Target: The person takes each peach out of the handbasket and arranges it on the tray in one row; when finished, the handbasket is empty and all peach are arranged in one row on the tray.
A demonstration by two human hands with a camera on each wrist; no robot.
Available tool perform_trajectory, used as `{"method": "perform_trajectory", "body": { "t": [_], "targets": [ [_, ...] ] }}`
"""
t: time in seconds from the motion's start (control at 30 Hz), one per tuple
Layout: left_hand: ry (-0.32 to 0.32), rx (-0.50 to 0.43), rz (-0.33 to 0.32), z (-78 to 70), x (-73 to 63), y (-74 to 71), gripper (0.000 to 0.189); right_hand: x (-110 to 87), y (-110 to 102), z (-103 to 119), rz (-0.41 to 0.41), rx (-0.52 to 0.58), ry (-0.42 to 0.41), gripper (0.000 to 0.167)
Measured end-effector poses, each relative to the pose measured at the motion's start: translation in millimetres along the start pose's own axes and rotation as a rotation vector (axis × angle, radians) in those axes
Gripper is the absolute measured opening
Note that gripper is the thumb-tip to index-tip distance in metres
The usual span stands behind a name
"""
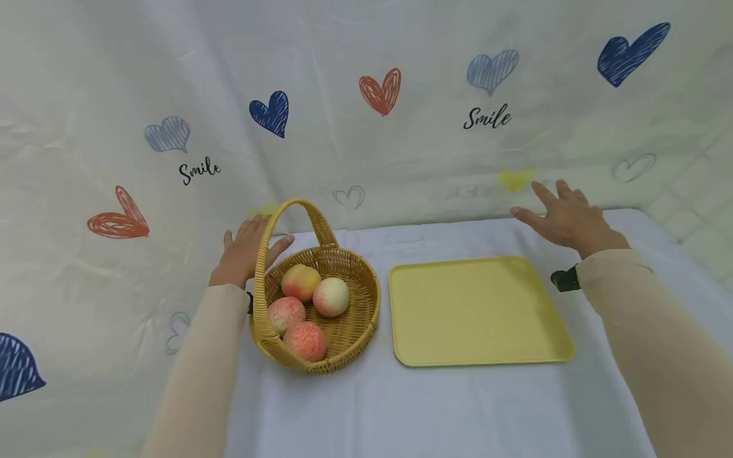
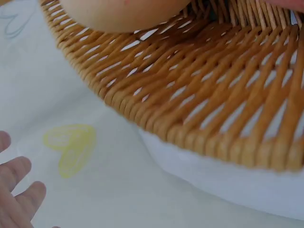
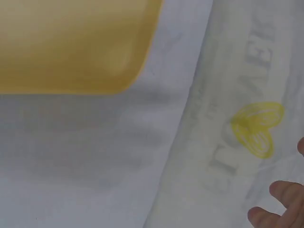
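A wicker basket with a tall arched handle stands left of centre in the head view. Inside lie several peaches, some pink, one yellow-orange. My left hand is spread just beyond the basket's left side, partly behind the handle, and holds nothing. In the left wrist view its fingers appear apart from the woven rim. To the right lies a flat yellow tray with nothing on it. Past the tray's far right corner hovers my right hand, fingers spread, holding nothing.
A white cloth covers the table. Behind it hangs a pale curtain printed with hearts and "Smile", also running down the left side. White tiles show at the right edge.
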State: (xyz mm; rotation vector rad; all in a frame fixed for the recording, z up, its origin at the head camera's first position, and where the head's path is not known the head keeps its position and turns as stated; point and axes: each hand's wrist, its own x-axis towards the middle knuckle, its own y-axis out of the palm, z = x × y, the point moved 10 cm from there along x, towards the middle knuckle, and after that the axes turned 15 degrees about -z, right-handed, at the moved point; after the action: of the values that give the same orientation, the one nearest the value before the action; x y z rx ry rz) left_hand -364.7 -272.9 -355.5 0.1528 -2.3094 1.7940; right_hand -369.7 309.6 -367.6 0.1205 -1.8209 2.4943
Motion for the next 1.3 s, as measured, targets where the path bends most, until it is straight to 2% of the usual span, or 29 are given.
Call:
{"method": "perform_trajectory", "body": {
  "t": [0.1,0.2,0.4,0.53,0.67,0.77,0.9,1.1,1.3],
  "targets": [
    [-0.009,-0.014,0.002,3.2,-3.2,-8.5,0.1,0.0,5,12,0.013,0.019,-0.014,0.105],
    [-0.041,-0.072,0.021,9.4,-8.6,-12.9,0.097,1.0,11,30,0.025,0.076,-0.037,0.104],
    [-0.13,-0.242,0.092,24.2,-24.0,-8.6,0.096,2.7,21,78,0.049,0.228,-0.1,0.099],
    [-0.192,-0.342,0.102,34.0,-34.3,-1.6,0.091,0.6,27,113,0.052,0.315,-0.155,0.095],
    [-0.212,-0.453,0.125,37.9,-44.6,8.8,0.084,-5.8,36,146,0.056,0.409,-0.191,0.092],
    [-0.216,-0.528,0.163,38.8,-53.5,19.4,0.077,-12.7,45,169,0.072,0.485,-0.206,0.089],
    [-0.252,-0.616,0.22,40.8,-66.5,34.7,0.071,-19.4,58,195,0.102,0.56,-0.224,0.087],
    [-0.293,-0.676,0.269,42.3,-84.9,45.0,0.063,-27.0,74,232,0.159,0.674,-0.241,0.087],
    [-0.315,-0.721,0.283,42.3,-94.0,51.6,0.06,-32.0,82,257,0.171,0.765,-0.27,0.085]
  ]
}}
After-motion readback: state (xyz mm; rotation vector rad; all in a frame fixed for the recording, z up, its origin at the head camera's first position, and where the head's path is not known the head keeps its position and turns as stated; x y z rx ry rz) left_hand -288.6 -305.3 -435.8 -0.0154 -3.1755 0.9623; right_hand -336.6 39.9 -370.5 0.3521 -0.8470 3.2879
